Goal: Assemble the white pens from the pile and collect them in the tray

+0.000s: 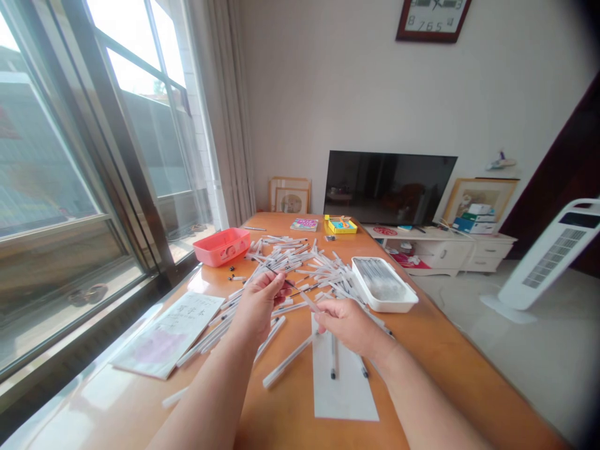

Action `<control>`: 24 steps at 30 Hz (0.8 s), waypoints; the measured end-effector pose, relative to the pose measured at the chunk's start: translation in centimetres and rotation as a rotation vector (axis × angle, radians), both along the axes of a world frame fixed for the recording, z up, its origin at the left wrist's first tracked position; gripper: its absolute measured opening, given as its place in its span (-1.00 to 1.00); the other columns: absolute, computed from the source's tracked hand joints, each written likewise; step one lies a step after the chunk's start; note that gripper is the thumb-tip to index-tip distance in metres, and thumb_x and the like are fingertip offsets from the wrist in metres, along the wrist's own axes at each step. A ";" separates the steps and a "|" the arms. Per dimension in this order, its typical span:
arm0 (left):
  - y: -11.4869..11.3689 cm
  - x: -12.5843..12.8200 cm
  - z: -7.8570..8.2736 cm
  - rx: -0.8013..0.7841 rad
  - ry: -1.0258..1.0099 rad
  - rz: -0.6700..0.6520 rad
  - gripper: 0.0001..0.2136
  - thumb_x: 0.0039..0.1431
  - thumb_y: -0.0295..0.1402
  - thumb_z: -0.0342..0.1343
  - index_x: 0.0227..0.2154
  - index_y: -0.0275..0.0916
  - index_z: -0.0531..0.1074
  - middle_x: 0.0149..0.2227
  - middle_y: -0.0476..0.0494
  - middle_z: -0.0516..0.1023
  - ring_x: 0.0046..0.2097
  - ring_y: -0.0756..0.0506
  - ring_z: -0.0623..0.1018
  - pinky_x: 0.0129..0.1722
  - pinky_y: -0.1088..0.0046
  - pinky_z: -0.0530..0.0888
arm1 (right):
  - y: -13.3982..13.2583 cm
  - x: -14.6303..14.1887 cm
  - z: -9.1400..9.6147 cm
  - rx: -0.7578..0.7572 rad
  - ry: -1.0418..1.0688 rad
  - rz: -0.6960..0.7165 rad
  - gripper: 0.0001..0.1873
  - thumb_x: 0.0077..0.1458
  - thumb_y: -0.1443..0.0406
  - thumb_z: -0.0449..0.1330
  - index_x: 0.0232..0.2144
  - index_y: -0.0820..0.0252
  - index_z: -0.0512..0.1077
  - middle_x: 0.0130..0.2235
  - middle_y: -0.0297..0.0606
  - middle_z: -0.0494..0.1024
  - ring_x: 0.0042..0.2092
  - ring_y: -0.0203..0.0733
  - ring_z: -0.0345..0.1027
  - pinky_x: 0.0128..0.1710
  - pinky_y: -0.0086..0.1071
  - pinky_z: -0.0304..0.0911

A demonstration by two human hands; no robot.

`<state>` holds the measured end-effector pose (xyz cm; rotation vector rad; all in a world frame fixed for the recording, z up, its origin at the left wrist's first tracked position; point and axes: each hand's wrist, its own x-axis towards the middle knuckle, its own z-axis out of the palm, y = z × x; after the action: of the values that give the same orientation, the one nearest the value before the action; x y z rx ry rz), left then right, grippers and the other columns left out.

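Forearms (206, 394) lead to left hand (262, 297) pinching dark rod (289, 284), right hand (345, 320) pale barrel (309, 302), white tray (392, 306) at right seemingly part-filled, many pens (290, 253) left loose mid-frame.

Along its near right edge the surface (457, 369) offers bare passage, but scattered pens (284, 255) block the middle between the red basket (213, 252) and white tray (394, 307).

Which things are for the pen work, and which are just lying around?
Seem part of it:
left hand, holding a thin dark piece
right hand, holding a pale tube
loose pen tubes
white tray

Probably just there:
booklet on the left
television
fan
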<state>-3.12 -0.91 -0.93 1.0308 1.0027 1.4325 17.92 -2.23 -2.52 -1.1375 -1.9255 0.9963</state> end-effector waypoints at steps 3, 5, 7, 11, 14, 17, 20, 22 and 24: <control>-0.1 0.2 0.0 0.007 0.043 -0.014 -0.66 0.06 -0.05 0.29 -0.36 -0.25 0.45 -0.29 -0.15 0.61 -0.34 0.01 0.50 -0.33 0.50 0.33 | -0.1 -0.1 0.2 0.008 -0.004 0.000 -0.73 0.13 0.21 0.13 -0.57 0.16 0.43 -0.56 -0.41 0.31 -0.50 -0.30 0.10 -0.45 -0.42 0.02; -0.2 0.4 -0.1 0.014 0.056 -0.028 -0.66 0.07 -0.05 0.28 -0.36 -0.25 0.45 -0.28 -0.15 0.61 -0.34 0.00 0.50 -0.33 0.49 0.33 | -0.1 -0.2 0.2 0.008 -0.008 0.003 -0.73 0.13 0.21 0.13 -0.57 0.16 0.43 -0.55 -0.40 0.33 -0.50 -0.30 0.12 -0.44 -0.42 0.03; -0.2 0.7 -0.2 0.011 0.073 -0.052 -0.67 0.06 -0.05 0.28 -0.39 -0.25 0.45 -0.29 -0.14 0.60 -0.34 0.00 0.49 -0.32 0.48 0.34 | -0.2 -0.2 0.2 0.002 -0.010 0.007 -0.72 0.15 0.20 0.12 -0.56 0.15 0.43 -0.55 -0.39 0.35 -0.49 -0.29 0.14 -0.44 -0.42 0.04; -0.5 1.3 -0.4 -0.002 0.154 -0.075 -0.67 0.00 -0.05 0.32 -0.45 -0.24 0.48 -0.41 -0.06 0.52 -0.36 -0.01 0.44 -0.33 0.47 0.30 | -0.1 -0.3 -0.1 -0.009 0.003 0.001 -0.71 0.18 0.14 0.12 -0.48 0.14 0.50 -0.56 -0.38 0.37 -0.50 -0.26 0.16 -0.45 -0.41 0.06; -0.8 1.5 -0.2 -0.024 0.229 -0.095 -0.66 -0.01 -0.02 0.31 -0.35 -0.22 0.58 -0.44 -0.05 0.50 -0.36 -0.03 0.41 -0.34 0.46 0.26 | 0.0 -0.3 -0.1 -0.005 0.003 -0.003 -0.71 0.18 0.13 0.12 -0.45 0.14 0.51 -0.58 -0.39 0.35 -0.50 -0.26 0.17 -0.44 -0.40 0.08; -1.2 1.5 0.4 -0.036 0.277 -0.121 -0.60 0.01 -0.01 0.29 -0.22 -0.23 0.63 -0.40 -0.09 0.56 -0.30 -0.09 0.46 -0.29 0.41 0.30 | 0.0 -0.2 0.0 0.007 0.013 -0.004 -0.71 0.18 0.13 0.11 -0.47 0.14 0.49 -0.56 -0.39 0.37 -0.48 -0.25 0.20 -0.41 -0.40 0.11; -1.6 1.6 1.0 0.013 0.300 -0.139 -0.58 0.05 -0.06 0.29 -0.12 -0.24 0.63 -0.30 -0.14 0.63 -0.15 -0.19 0.52 -0.14 0.35 0.35 | -0.1 -0.2 0.0 0.023 0.049 0.004 -0.71 0.20 0.14 0.11 -0.45 0.15 0.48 -0.49 -0.37 0.44 -0.43 -0.24 0.25 -0.37 -0.39 0.14; -1.7 1.6 1.2 0.063 0.301 -0.145 -0.58 0.07 -0.07 0.28 -0.07 -0.22 0.62 -0.18 -0.17 0.66 -0.03 -0.24 0.52 -0.05 0.31 0.36 | -0.1 -0.3 0.0 0.023 0.076 0.006 -0.72 0.20 0.13 0.12 -0.42 0.15 0.49 -0.45 -0.35 0.48 -0.41 -0.24 0.28 -0.37 -0.40 0.15; -1.7 1.5 1.2 0.092 0.298 -0.137 -0.56 0.08 -0.08 0.28 -0.03 -0.19 0.60 -0.05 -0.19 0.64 0.04 -0.26 0.51 0.00 0.29 0.36 | -0.1 -0.3 -0.1 0.002 0.103 -0.005 -0.73 0.20 0.12 0.13 -0.37 0.15 0.51 -0.43 -0.35 0.51 -0.43 -0.26 0.27 -0.41 -0.41 0.13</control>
<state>-1.58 -2.61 0.24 1.3837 1.0616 1.2453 17.62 -2.32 -2.64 -1.0684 -1.8403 1.0303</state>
